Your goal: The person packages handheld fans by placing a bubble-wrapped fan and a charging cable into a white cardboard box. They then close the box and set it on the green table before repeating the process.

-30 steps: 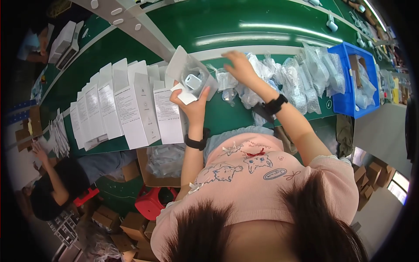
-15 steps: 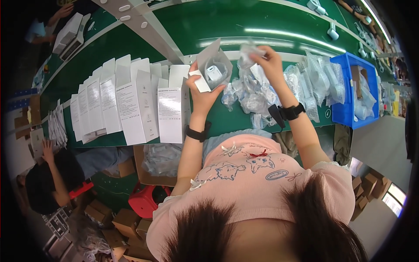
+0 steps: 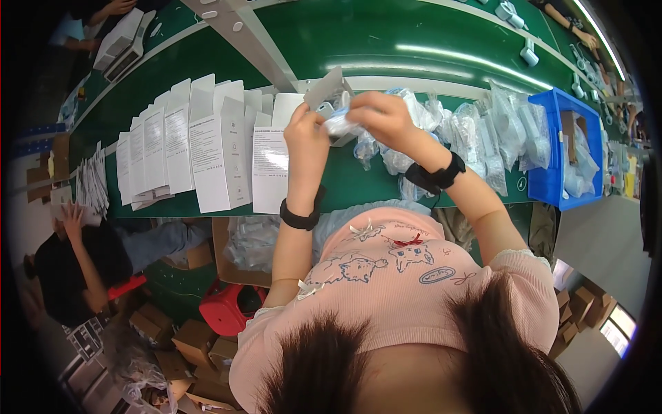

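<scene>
My left hand (image 3: 307, 141) is closed at the near left side of a white carton box (image 3: 324, 88) with its top flap raised; its fingertips lie close to a small plastic bag. My right hand (image 3: 386, 119) pinches this clear plastic bag (image 3: 339, 124), with something white and blue in it, over the box mouth. The bag and my fingers hide most of the box's inside. To the right of the box lies a heap of small bagged parts (image 3: 400, 160). Dark bands circle both wrists.
White printed boxes (image 3: 217, 155) stand in a row at left on the green table (image 3: 372, 183). Bubble-wrapped items (image 3: 493, 138) and a blue bin (image 3: 558, 186) are at right. A metal post (image 3: 258, 34) rises behind. Below are a carton (image 3: 248, 276) of bags and a red stool (image 3: 224, 310).
My right hand has come down and left with the plastic bag, from beside the box to over its mouth. The left hand has turned, its fingers now meeting the bag's near end.
</scene>
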`<state>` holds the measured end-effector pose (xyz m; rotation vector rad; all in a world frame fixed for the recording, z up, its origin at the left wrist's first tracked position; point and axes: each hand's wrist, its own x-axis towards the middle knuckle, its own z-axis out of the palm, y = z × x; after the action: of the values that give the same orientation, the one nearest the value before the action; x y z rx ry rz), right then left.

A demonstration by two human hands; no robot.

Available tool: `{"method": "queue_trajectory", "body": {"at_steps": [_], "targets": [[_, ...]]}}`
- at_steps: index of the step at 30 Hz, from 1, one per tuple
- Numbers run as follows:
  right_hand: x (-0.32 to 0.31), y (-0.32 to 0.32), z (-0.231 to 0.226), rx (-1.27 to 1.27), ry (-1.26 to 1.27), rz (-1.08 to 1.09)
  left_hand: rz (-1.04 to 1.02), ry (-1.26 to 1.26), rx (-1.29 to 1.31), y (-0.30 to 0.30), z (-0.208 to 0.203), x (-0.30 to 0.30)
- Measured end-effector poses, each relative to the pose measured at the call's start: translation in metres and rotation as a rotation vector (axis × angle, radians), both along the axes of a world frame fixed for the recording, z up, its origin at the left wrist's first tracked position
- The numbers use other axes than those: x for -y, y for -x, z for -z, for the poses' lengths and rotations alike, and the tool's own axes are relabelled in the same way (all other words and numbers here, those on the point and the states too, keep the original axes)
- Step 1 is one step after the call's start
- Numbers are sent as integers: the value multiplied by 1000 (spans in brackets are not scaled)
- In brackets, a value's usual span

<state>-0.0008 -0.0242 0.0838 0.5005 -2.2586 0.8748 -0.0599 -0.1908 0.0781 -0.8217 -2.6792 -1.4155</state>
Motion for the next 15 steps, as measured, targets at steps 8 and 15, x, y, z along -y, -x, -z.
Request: {"method": "queue_trajectory", "body": {"at_steps": [8,15], "targets": [[4,6,-21,431,-674,-180,-59,-66,130,7,-1,-4],[-3,1,4,173,-291,8,-40,-34,-55,13,12,-3]]}}
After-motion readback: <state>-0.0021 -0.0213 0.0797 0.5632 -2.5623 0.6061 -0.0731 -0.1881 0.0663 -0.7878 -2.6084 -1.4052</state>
